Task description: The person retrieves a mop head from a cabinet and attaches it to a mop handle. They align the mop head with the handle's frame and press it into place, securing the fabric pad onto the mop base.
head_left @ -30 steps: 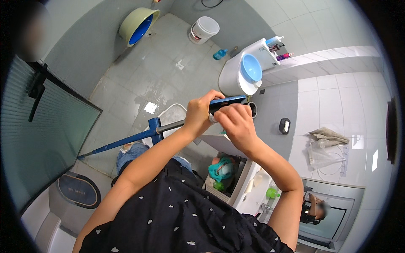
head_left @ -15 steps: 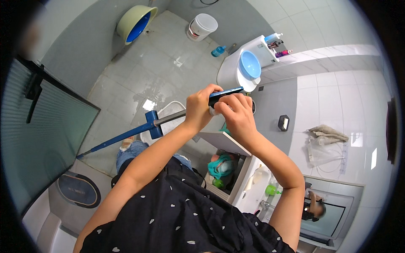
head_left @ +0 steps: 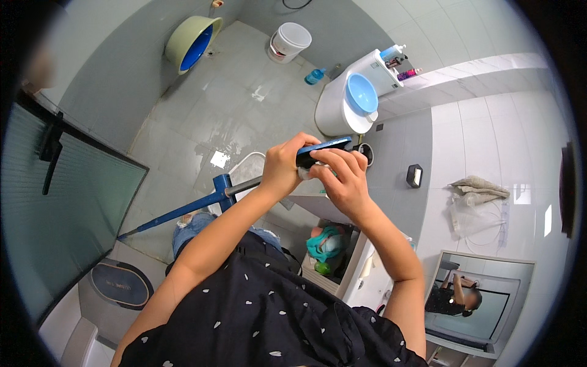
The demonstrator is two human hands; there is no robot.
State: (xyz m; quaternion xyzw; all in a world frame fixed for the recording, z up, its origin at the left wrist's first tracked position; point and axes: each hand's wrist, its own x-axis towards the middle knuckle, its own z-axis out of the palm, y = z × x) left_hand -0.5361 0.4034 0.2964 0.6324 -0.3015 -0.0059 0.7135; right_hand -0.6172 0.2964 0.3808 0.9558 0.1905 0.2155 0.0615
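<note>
A mop (head_left: 177, 211) with a blue handle slants up from the floor at the left, and its metal pole runs to my hands. A long blue and black bar (head_left: 324, 150), apparently the mop's head, lies between them, with something whitish just under it. My left hand (head_left: 282, 166) is closed round the near end of this bar. From the right, my right hand (head_left: 343, 177) has its fingers bent over the bar's lower side and pressed against it. The hands hide most of the whitish part. A blue crosspiece (head_left: 224, 192) sits on the pole below my left hand.
Toilet (head_left: 333, 110) with a blue basin (head_left: 362, 93) on it. Bucket (head_left: 289, 43), yellow-green tub (head_left: 181, 38) and blue bottle (head_left: 315, 76) stand on wet floor tiles. An open drawer (head_left: 318, 284) is at my right, a glass door (head_left: 79, 196) at left.
My hands and the mop head sit slightly lower and further left in the picture. The right fingers have shifted a little along the bar. The whole view has tilted slightly.
</note>
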